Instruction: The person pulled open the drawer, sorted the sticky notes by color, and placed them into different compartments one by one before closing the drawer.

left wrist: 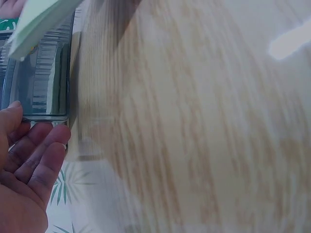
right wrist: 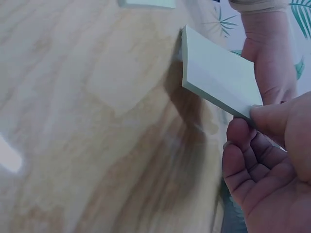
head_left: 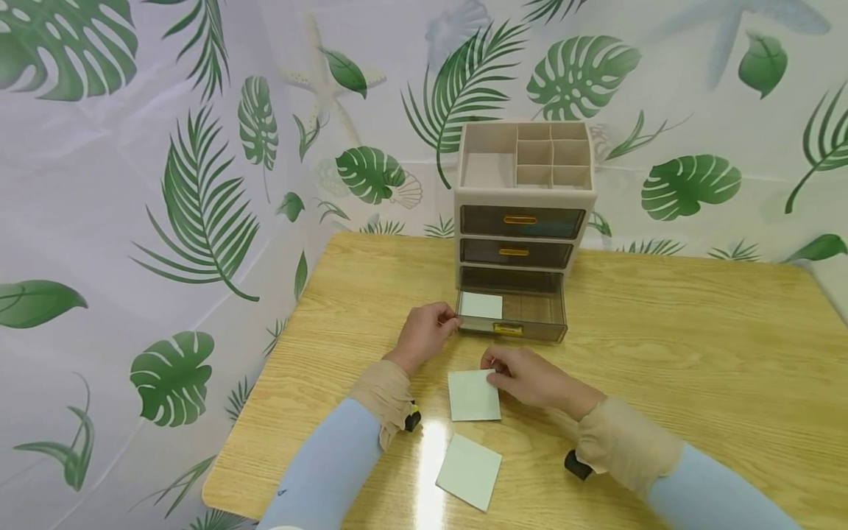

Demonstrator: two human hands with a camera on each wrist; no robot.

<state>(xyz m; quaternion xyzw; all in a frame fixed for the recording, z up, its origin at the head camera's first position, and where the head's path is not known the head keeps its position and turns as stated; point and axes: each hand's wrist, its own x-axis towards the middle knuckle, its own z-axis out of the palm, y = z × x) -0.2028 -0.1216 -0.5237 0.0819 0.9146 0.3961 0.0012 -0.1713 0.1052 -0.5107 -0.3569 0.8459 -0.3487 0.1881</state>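
Note:
My right hand pinches the edge of a pale green sticky note pad between thumb and fingers. In the right wrist view this pad is tilted and raised above the table. The bottom drawer of a small desk organizer is pulled out. My left hand holds this drawer's front left corner, thumb and fingertips at its edge. Inside the drawer, on the left, lies a similar pale green pad. Another pad lies on the table nearer to me.
The organizer stands at the back of a wood-grain table. Its two upper drawers, with amber handles, are closed, and its top has several open compartments. A leaf-patterned cloth hangs behind and to the left.

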